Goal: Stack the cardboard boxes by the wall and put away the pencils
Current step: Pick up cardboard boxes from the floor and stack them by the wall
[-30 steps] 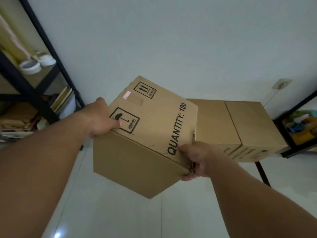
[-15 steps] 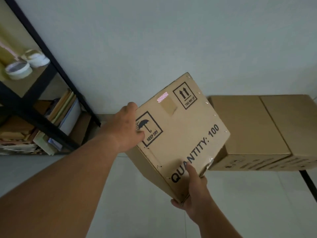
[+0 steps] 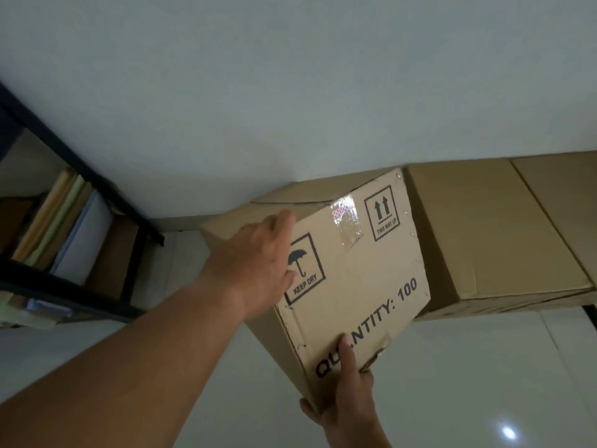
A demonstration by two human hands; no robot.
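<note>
Pale wall [image 3: 290, 92] at the far side, glossy white floor [image 3: 484, 367] below it with a light glare spot [image 3: 508, 433] near right. Black metal rack [image 3: 97, 180] on the left, with upright folders [image 3: 64, 227] on its shelf.

Cardboard box [image 3: 355, 276] is held off the floor, tilted, printed face toward the person. The print reads "QUANTITY: 100", "KEEP DRY" with an umbrella mark, and "THIS WAY UP" with arrows. Shiny tape patch [image 3: 345, 221] is near its far edge.

Left hand [image 3: 258, 263] grips the box's left edge, thumb on the printed face by the umbrella mark, fingers along the side panel. Right hand [image 3: 347, 392] clamps the near corner, thumb pressed on the "QUANTITY" lettering, fingers curled underneath. The hands are well apart, at opposite ends of the box.

Larger cardboard box [image 3: 484, 227] sits against the wall on the right, closed, a flap seam across its top. The held box's right edge overlaps the larger box's left side. It looks like contact, but the angle doesn't confirm it. A dark leg [image 3: 590, 313] shows under the larger box's right end.
</note>
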